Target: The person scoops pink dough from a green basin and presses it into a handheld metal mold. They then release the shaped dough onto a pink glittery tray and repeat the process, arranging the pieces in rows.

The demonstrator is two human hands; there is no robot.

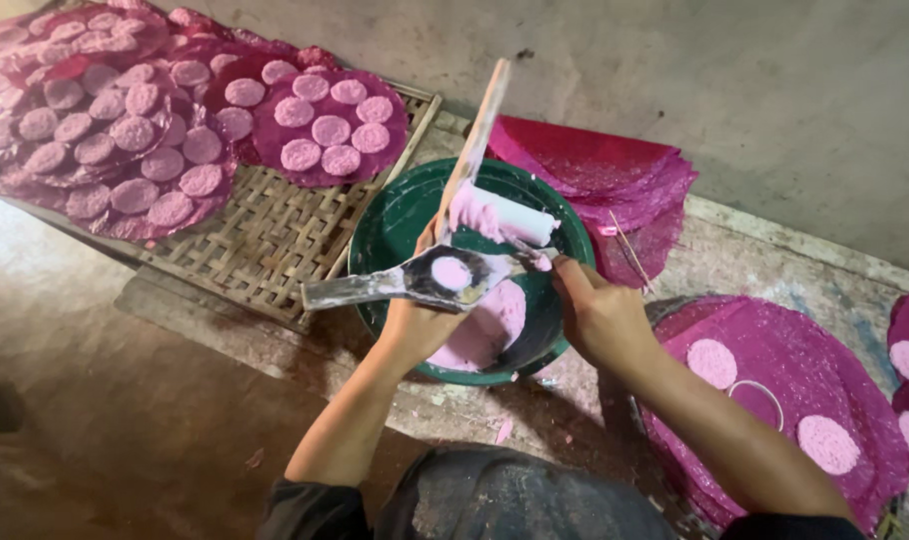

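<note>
The step in hand looks like portioning pink paste: the left hand (415, 325) is closed around a flat paddle (415, 280) held level over the green basin (400, 215), and a small round dab of pink paste (452, 272) sits on the paddle's dark middle. The right hand (600, 315) is pinched shut on the end of a thin tool (535, 255) whose tip meets the paddle beside the dab; what kind of tool it is I cannot tell. A long wooden stick (480, 125) smeared with paste leans up out of the basin, and more pink paste (490, 330) lies in the basin bottom. To the person's right a round magenta sheet (775, 345) on the floor carries a few pink discs (713, 362) and a thin ring (757, 403), with room left. Further off, a woven bamboo tray (275, 235) holds sheets already filled with discs (330, 130). Judging by this, the next move calls for keeping the paddle level while carrying the dab across to the open sheet, and sliding it off cleanly onto a bare spot clear of its neighbours.
</note>
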